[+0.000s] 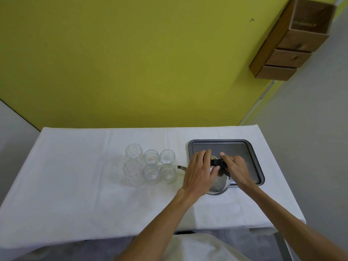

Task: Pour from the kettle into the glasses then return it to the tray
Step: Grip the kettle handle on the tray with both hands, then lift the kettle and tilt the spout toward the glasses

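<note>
6 glasses (150,164) near the table's middle look mostly empty, so pouring seems barely begun, while both hands, right hand (233,166) and left hand (199,170), clamp the kettle (218,183) over the tray (250,153)'s near-left corner.

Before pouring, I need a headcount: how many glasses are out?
6, grouped left of the kettle: two tall, two middle, two nearest the spout. None appear hidden.

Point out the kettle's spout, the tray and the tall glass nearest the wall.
kettle spout (181,167), head view, on the thin curved tip beside the glasses.
tray (233,147), head view, on its bare dark floor near the far rim.
tall glass (133,151), head view, on its open mouth.
</note>
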